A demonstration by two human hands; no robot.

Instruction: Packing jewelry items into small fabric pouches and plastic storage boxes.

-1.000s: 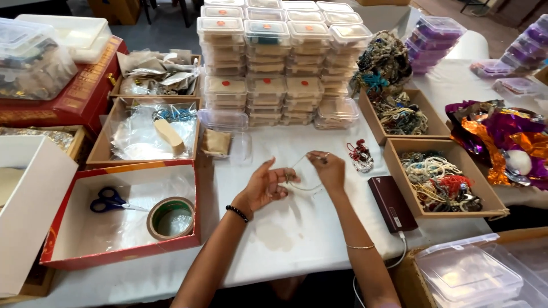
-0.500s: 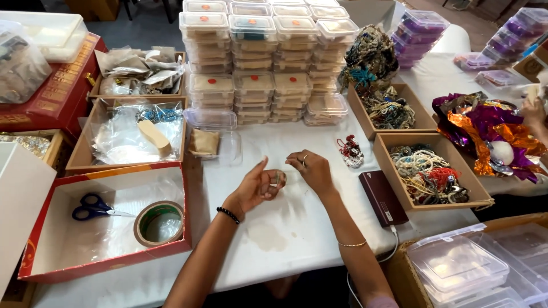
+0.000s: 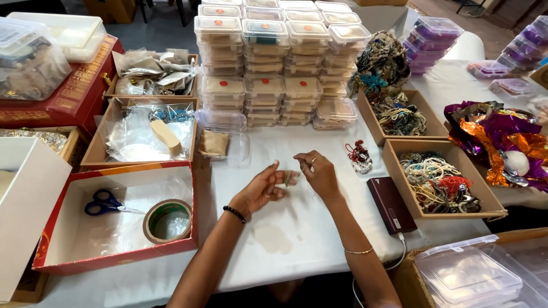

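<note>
A white-covered table (image 3: pixel 297 228) fills the view, crowded on every side with boxes. Near its middle the left hand (image 3: pixel 264 187) and the right hand (image 3: pixel 319 173) meet over a small bundled piece of jewellery (image 3: pixel 290 178). The left hand's fingers pinch it at their tips; the right hand's fingers curl narrow beside it, and whether they grip it cannot be told. The piece is too small and blurred to say what kind it is.

Just right of the hands lies a red and dark bead cluster (image 3: pixel 358 155), and nearer, a dark maroon power bank (image 3: pixel 391 204) with a white cable running off the near edge. Far behind stand stacks of clear lidded containers (image 3: pixel 274 63). To the right, two cardboard trays (image 3: pixel 439 182) hold tangled necklaces. To the left, a red box (image 3: pixel 117 219) holds blue-handled scissors (image 3: pixel 105 202) and a tape roll (image 3: pixel 168 219). Clear tubs (image 3: pixel 468 274) at the near right are cut off by the frame.
</note>
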